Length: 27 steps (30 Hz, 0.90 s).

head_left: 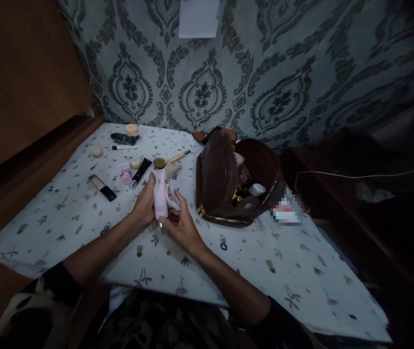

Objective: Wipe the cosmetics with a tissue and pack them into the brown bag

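A pale pink squeeze tube (161,196) stands between my hands above the near middle of the table, its silvery end pointing down toward me. My left hand (144,203) is closed around its left side. At the tube's lower end, the thumb of my right hand (183,225) presses on it, while the other fingers curl around a thin white cloth (172,198) behind it. Whether this is fabric or tissue I cannot tell. Just beyond lie a beige tube (172,169), a round olive-coloured lid or jar (159,163) and a black tube (141,172).
An unzipped brown bag (217,177) holding cosmetics stands to the right. Left lie a black-and-silver item (102,187), a purple-white tube (124,173) and a pale round piece (97,151). Farther back are a peach-lidded jar (132,130) and a dark tube (122,139). A patterned wall closes the back.
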{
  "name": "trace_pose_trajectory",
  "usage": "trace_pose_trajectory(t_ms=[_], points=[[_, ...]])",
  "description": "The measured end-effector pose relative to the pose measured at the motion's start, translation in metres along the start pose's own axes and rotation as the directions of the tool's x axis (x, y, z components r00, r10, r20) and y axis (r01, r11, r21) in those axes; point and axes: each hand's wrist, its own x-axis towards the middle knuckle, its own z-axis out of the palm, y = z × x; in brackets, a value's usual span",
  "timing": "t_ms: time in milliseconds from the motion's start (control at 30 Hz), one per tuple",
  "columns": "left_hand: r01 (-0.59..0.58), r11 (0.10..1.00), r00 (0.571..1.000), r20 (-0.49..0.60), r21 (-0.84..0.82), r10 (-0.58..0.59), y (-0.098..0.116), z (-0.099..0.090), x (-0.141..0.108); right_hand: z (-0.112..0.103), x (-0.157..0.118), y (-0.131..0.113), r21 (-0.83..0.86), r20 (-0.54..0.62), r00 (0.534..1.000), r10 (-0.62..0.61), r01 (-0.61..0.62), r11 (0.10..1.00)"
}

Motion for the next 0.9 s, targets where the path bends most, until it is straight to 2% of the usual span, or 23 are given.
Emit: trace_pose_trajectory(t_ms=[133, 267, 467, 567, 633, 733, 900], points=[[0.099, 0.995, 0.993, -0.056, -0.015, -0.1, 0.006, -0.002, 0.0, 0.0, 0.001, 0.001, 0.09, 0.021, 0.998, 0.061, -0.062, 0.994], [0.084, 0.996, 0.995, -0.058, -0.004, -0.084, 0.005, -0.004, 0.003, 0.0, 0.0, -0.001, 0.116, 0.032, 0.997, 0.075, -0.078, 0.99], [0.009, 0.999, 0.999, -0.052, 0.053, -0.006, -0.002, -0.009, 0.008, 0.002, -0.001, -0.002, 0.223, 0.14, 0.982, 0.129, -0.158, 0.962], [-0.013, 0.999, 0.998, -0.059, 0.05, 0.016, -0.003, -0.009, 0.008, 0.002, 0.0, -0.002, 0.241, 0.127, 0.983, 0.131, -0.159, 0.957], [-0.074, 0.997, 0.997, -0.015, 0.025, 0.074, -0.003, -0.008, 0.006, 0.002, 0.002, -0.002, 0.229, 0.086, 0.989, 0.121, -0.138, 0.964], [-0.135, 0.991, 0.984, 0.115, 0.004, 0.134, -0.003, -0.005, 0.001, -0.001, 0.004, -0.003, 0.199, -0.02, 0.995, 0.094, -0.088, 0.976], [-0.216, 0.97, 0.918, 0.362, 0.114, 0.162, -0.009, -0.004, -0.008, -0.006, 0.008, -0.003, 0.127, -0.168, 0.986, 0.006, 0.016, 0.992]])
